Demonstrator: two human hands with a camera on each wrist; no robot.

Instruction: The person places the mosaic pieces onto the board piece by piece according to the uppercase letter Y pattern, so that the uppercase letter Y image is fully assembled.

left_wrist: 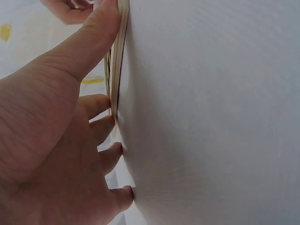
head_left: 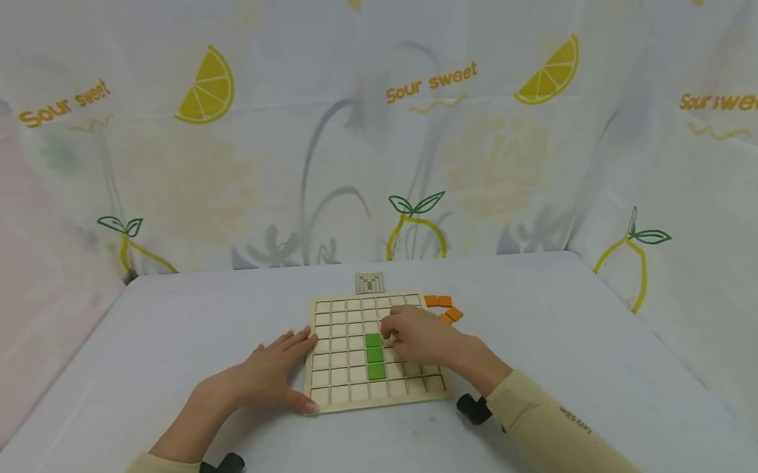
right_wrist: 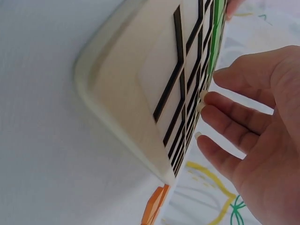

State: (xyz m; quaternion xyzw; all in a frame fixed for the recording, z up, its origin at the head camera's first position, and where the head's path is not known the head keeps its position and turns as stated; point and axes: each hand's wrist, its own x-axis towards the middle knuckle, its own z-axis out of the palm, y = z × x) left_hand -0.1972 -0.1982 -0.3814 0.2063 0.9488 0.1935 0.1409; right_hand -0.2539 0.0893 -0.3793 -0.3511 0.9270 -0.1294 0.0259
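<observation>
Board [head_left: 358,358] lay lower-centre, small card [head_left: 370,284] above shown only in head view; left hand [head_left: 269,373] splayed at board's edge, empty; right hand [head_left: 423,336] half-curled, hold unclear.

Left hand [head_left: 267,375] spread; right hand [head_left: 424,336] half-curled

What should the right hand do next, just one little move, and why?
The right hand should probably pick up an orange tile, if it holds nothing, which I can't tell. Three green tiles sit in a column on the grid board, but the orange ones lie beside it, and the small card behind seems to show both colours.
</observation>
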